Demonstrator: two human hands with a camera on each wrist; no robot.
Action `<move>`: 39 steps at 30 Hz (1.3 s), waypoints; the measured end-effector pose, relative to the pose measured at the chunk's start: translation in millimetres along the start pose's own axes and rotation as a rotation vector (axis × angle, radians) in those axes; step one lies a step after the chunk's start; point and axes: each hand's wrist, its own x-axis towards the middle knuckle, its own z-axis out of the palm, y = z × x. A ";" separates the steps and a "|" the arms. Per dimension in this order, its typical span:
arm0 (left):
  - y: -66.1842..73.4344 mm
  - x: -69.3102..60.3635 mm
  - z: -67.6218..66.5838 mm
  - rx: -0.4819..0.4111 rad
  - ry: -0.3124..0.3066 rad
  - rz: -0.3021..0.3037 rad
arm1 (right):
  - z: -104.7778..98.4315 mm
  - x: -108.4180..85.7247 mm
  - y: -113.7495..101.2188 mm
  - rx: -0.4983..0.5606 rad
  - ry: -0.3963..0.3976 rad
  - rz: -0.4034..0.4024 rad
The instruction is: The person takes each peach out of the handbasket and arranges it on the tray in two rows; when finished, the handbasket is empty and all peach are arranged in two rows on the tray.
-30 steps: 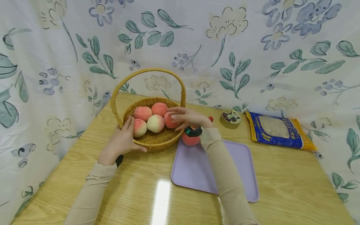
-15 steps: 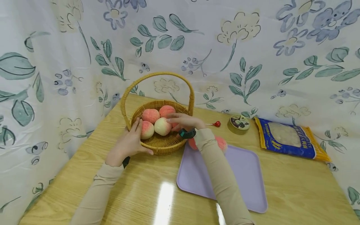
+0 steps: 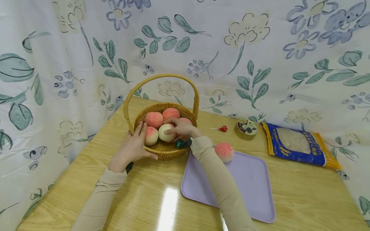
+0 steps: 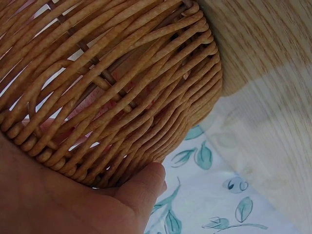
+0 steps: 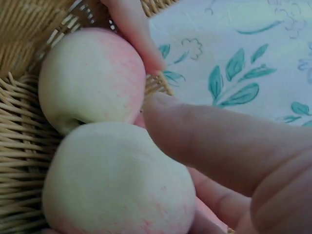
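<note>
Left hand (image 3: 131, 149) is at the left side of the basket (image 3: 166, 156), arm reaching forward. Fingers lie close together over the rim, thumb outside on the wicker, so the rim is clamped between. Right hand (image 3: 185, 129) reaches in from the right, forearm crossing above the tray (image 3: 254, 192), wrist bent toward the basket's middle. Its thumb and fingers are curled round the pale peach (image 3: 162, 135), thumb on the near side; some fingertips are hidden behind the fruit. Dark bands on both wrists, beige sleeves.

Pale peach is inside the basket, near the middle. Round, mostly cream, faint pink streaks in the right wrist view. It touches, or nearly touches, the front-left peach (image 3: 151, 136), cream with a pink blush, right by the left hand's fingers. Behind them: two redder peaches (image 3: 154, 120), plus a pink one at the right, partly covered by the right hand. Basket is tan wicker with a tall arched handle, on the wood table (image 3: 138, 199).

Another pink peach (image 3: 224, 152) sits at the lilac tray's far edge. Farther back: red lollipop (image 3: 222, 129), round tin (image 3: 245, 127), blue-yellow bag (image 3: 300, 145). Floral cloth (image 3: 202, 41) behind.
</note>
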 end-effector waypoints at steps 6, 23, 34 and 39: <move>-1.1 -0.6 -0.2 -0.002 0.001 -0.001 | 12.4 -3.7 4.7 0.048 0.107 -0.036; -0.1 1.6 0.7 -0.034 -0.008 -0.005 | 19.4 -2.3 3.7 -0.080 0.113 -0.068; -0.8 1.7 0.3 -0.011 0.015 0.019 | 20.7 -4.0 1.9 -0.278 -0.044 -0.124; -2.3 1.7 0.5 -0.027 0.001 0.009 | 17.1 -8.4 0.8 -0.268 -0.042 -0.126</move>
